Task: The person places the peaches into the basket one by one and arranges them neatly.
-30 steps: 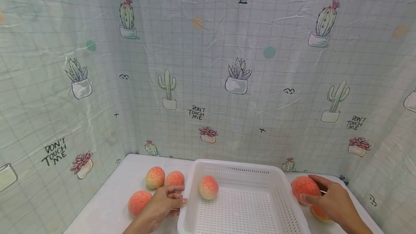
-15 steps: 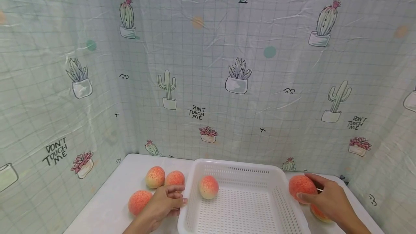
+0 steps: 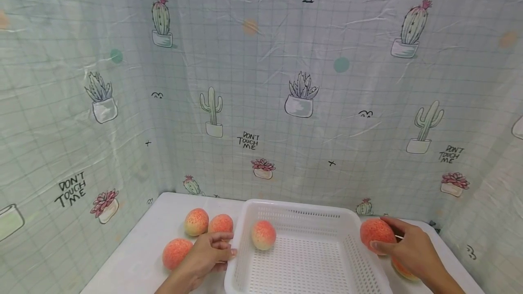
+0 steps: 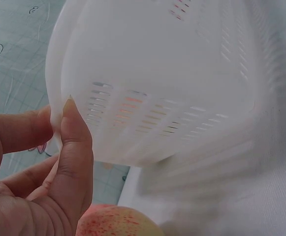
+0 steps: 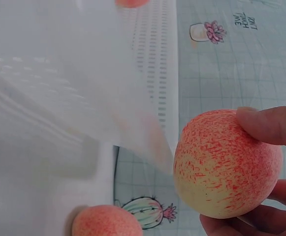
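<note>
My left hand [image 3: 204, 257] pinches the left rim of a white perforated plastic basket [image 4: 147, 64], thumb outside in the left wrist view. My right hand [image 3: 412, 245] grips a red-and-yellow peach [image 5: 226, 162] between thumb and fingers. That peach is raised beside the basket's right rim and overlaps it slightly in the head view. Inside the basket [image 3: 363, 257], one peach [image 3: 263, 235] lies near the left wall. Another peach [image 3: 403, 270] sits on the table below my right hand, partly hidden by it.
On the white table [image 3: 135, 244] left of the basket lie a red peach [image 3: 176, 254], a yellowish speckled peach [image 3: 196, 222] and a third peach [image 3: 221, 224], the last partly behind my left fingers. A cactus-print sheet [image 3: 265, 103] encloses the table's back and sides.
My right hand has shifted slightly left with its peach, closer to the basket's rim. The left hand keeps its place on the basket.
</note>
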`<state>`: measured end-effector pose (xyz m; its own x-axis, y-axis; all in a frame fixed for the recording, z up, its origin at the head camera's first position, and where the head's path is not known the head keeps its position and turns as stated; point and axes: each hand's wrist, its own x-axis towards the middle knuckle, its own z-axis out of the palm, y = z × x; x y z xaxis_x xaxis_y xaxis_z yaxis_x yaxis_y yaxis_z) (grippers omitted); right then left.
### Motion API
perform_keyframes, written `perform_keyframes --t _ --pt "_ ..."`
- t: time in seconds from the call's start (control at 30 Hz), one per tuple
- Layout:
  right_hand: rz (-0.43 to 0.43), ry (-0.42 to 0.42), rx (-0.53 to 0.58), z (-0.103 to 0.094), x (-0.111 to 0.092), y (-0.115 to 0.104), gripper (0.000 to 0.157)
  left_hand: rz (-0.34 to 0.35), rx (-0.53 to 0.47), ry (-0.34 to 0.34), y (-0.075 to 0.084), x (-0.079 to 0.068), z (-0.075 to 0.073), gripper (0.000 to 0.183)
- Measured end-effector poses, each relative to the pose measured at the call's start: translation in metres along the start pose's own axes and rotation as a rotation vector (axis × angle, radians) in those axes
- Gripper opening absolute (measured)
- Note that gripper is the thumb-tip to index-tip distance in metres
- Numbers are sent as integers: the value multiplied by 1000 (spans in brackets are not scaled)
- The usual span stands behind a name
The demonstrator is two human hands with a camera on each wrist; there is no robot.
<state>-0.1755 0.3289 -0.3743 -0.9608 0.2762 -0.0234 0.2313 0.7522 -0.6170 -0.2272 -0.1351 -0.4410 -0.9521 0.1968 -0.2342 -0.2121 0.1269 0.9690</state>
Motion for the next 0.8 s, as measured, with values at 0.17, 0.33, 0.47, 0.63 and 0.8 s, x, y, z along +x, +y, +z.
perform_keyframes --t 0.17,0.33,0.47,0.63,0.8 --pt "1 4 -5 2 0 -3 100 -3 2 -4 0 1 0 63" --pt "11 0 15 3 0 -6 100 -8 -1 -6 -1 1 -1 64" --pt "-1 -4 23 4 1 -7 100 -4 -6 -8 -1 1 -1 64" --pt "-28 -11 24 5 2 -7 99 1 -10 -13 0 -1 -1 64" --pt "-35 -21 47 7 1 -9 98 3 -17 -20 1 -1 -1 63"
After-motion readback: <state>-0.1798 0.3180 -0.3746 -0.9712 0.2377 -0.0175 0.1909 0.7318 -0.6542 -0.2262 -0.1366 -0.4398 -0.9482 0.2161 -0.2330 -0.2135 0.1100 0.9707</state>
